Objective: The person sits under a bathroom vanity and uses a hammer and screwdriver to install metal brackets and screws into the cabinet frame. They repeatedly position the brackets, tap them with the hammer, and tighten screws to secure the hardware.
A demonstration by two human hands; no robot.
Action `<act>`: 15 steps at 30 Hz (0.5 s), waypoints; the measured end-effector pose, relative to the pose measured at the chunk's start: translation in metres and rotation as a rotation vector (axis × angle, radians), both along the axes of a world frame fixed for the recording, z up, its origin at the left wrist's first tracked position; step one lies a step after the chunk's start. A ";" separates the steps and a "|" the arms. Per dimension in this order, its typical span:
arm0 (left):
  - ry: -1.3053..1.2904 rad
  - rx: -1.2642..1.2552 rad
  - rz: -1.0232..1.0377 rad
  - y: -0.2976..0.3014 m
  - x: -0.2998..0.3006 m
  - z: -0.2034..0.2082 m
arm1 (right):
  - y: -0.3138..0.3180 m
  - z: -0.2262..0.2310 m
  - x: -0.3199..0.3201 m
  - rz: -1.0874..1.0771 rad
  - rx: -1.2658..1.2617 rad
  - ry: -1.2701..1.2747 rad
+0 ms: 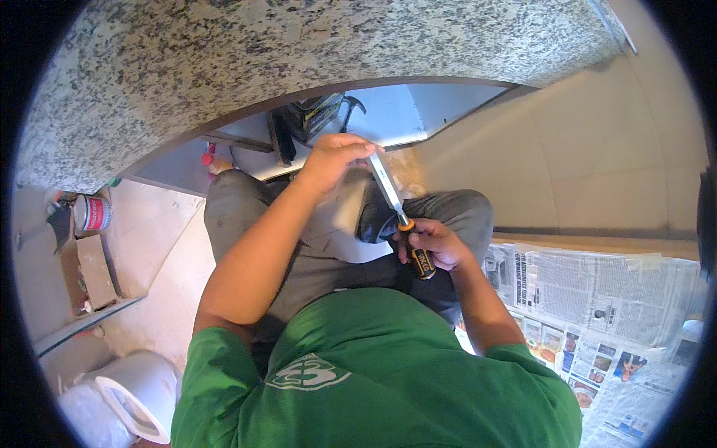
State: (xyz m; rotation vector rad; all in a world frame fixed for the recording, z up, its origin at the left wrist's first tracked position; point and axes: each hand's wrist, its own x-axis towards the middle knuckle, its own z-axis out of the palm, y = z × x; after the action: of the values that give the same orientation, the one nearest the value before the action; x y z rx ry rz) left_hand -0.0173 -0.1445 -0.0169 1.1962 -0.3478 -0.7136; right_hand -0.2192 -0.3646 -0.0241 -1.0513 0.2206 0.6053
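A wood chisel with a flat steel blade (pixel 385 181) and a black-and-orange handle (pixel 420 257) slants across my lap, tip pointing up and left. My right hand (pixel 439 243) is wrapped round the handle near its collar. At the far end, the fingers of my left hand (pixel 335 162) pinch the blade close to its tip. Under and beyond the chisel are my bent knees in grey trousers (pixel 455 213).
A speckled granite slab (pixel 314 45) overhangs in front, with a claw hammer (pixel 352 108) beneath it. Newspaper sheets (pixel 597 299) lie at right. On the left are a paint can (pixel 92 213), a cardboard box (pixel 95 270) and a white cylindrical container (pixel 138 396).
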 end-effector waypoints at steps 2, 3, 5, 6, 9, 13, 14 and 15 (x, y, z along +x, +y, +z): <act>0.135 -0.027 0.070 -0.003 0.003 -0.014 | -0.002 0.002 0.002 0.014 0.012 0.085; 0.173 -0.019 0.087 -0.003 0.005 -0.018 | -0.001 0.005 0.001 0.013 0.057 0.089; 0.250 -0.002 0.120 -0.002 0.012 -0.026 | -0.006 0.017 0.000 0.025 -0.058 0.077; 0.275 -0.021 0.142 -0.002 0.014 -0.029 | -0.008 0.023 -0.001 0.033 -0.114 0.073; 0.358 -0.067 0.195 -0.003 0.017 -0.035 | -0.029 0.042 -0.004 -0.008 -0.227 0.047; 0.490 -0.174 0.242 -0.003 0.021 -0.038 | -0.053 0.064 -0.005 -0.275 -0.186 -0.086; 0.504 -0.192 0.246 -0.004 0.020 -0.041 | -0.056 0.069 -0.003 -0.357 -0.160 -0.135; 0.519 -0.209 0.249 -0.007 0.018 -0.037 | -0.053 0.076 0.000 -0.455 -0.144 -0.181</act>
State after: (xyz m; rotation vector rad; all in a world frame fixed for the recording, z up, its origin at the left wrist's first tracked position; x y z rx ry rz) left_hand 0.0005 -0.1512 -0.0538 0.8013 0.1553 -0.7210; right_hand -0.2190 -0.4178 0.0514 -1.1411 0.3360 0.0833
